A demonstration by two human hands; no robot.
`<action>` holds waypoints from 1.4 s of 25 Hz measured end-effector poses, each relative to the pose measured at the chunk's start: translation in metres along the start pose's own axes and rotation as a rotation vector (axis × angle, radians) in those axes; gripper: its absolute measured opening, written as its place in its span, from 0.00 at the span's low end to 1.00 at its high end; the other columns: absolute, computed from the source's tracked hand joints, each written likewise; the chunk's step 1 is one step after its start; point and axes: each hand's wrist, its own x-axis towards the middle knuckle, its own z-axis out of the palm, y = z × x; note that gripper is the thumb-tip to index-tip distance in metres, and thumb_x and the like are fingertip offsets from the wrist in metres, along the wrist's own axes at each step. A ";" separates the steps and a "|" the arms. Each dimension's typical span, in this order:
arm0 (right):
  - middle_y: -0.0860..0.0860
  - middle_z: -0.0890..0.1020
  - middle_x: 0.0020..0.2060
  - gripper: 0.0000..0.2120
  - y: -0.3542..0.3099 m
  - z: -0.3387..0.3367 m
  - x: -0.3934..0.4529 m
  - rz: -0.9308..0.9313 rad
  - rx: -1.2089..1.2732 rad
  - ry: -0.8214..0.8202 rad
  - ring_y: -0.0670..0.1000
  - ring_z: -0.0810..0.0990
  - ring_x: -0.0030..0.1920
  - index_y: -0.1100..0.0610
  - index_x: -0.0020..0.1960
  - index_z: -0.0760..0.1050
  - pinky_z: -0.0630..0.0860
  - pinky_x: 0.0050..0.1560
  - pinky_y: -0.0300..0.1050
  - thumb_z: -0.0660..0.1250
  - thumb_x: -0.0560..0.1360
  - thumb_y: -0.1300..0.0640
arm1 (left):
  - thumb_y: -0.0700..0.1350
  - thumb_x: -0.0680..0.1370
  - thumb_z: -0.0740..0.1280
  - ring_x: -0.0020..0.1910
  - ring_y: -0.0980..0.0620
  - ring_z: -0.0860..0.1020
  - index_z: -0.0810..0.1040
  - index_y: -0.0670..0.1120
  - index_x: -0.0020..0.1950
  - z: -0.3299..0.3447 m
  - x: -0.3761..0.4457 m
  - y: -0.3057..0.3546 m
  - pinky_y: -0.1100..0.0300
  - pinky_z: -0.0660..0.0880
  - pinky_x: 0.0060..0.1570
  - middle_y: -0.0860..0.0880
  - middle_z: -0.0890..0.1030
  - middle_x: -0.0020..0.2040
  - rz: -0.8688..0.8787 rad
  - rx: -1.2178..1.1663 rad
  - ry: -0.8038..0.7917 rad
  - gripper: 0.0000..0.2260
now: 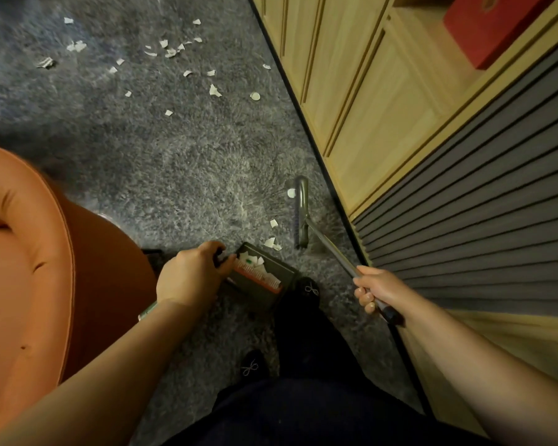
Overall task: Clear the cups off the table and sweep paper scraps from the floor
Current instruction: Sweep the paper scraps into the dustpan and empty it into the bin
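R hand (pixel 379 292) grips broom (pixel 301 214) handle | L hand (pixel 190 275) holds dustpan (pixel 261 278) — scraps (pixel 174 51) on carpet (pixel 181 175)

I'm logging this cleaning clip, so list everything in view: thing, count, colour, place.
paper scraps: many, white, scattered on the carpet, a few inside the dustpan
dustpan: one, dark green with an orange comb edge, on the carpet by the feet
broom: one, grey head, metal handle, on the carpet near the cabinet
carpet: one, grey, shaggy
armchair: one, orange, left
cabinet: one, light wood, right
box: one, red, on a cabinet shelf
left hand: grips the dustpan's handle
right hand: grips the broom's handle
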 end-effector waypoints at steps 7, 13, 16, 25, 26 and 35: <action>0.54 0.66 0.29 0.25 -0.096 -0.038 0.045 0.021 -0.132 -0.041 0.43 0.63 0.16 0.56 0.77 0.55 0.60 0.18 0.32 0.54 0.82 0.66 | 0.61 0.76 0.65 0.44 0.43 0.81 0.77 0.55 0.58 0.015 0.082 0.050 0.54 0.77 0.40 0.47 0.84 0.46 -0.073 -0.001 -0.030 0.15; 0.53 0.68 0.28 0.26 -0.161 -0.063 0.074 0.003 -0.228 -0.060 0.43 0.63 0.17 0.56 0.77 0.55 0.61 0.18 0.33 0.56 0.81 0.66 | 0.60 0.75 0.67 0.46 0.44 0.81 0.78 0.54 0.60 0.004 0.133 0.076 0.53 0.79 0.44 0.49 0.84 0.49 -0.133 -0.045 0.008 0.17; 0.53 0.69 0.29 0.25 -0.185 -0.066 0.086 -0.022 -0.309 -0.060 0.43 0.64 0.17 0.57 0.77 0.57 0.61 0.19 0.35 0.56 0.81 0.66 | 0.58 0.74 0.69 0.44 0.46 0.82 0.79 0.55 0.59 -0.010 0.138 0.076 0.57 0.77 0.40 0.50 0.85 0.47 -0.132 -0.033 0.036 0.16; 0.52 0.69 0.29 0.25 -0.223 -0.051 0.107 -0.001 -0.354 -0.060 0.44 0.64 0.20 0.56 0.76 0.58 0.61 0.19 0.34 0.55 0.81 0.66 | 0.58 0.73 0.71 0.37 0.47 0.81 0.81 0.55 0.56 -0.036 0.135 0.059 0.56 0.78 0.35 0.50 0.84 0.42 -0.128 0.051 0.060 0.14; 0.52 0.69 0.29 0.25 -0.224 -0.050 0.108 0.001 -0.357 -0.061 0.44 0.64 0.19 0.56 0.77 0.58 0.61 0.19 0.34 0.55 0.81 0.66 | 0.57 0.73 0.71 0.37 0.48 0.81 0.81 0.55 0.56 -0.035 0.135 0.057 0.55 0.78 0.35 0.50 0.84 0.42 -0.121 0.054 0.042 0.14; 0.53 0.69 0.30 0.23 -0.237 -0.036 0.133 0.045 -0.423 -0.055 0.46 0.64 0.23 0.58 0.76 0.59 0.62 0.21 0.35 0.54 0.81 0.66 | 0.59 0.74 0.68 0.36 0.48 0.80 0.80 0.55 0.55 -0.028 0.173 0.058 0.58 0.76 0.33 0.50 0.83 0.39 -0.120 0.095 -0.034 0.13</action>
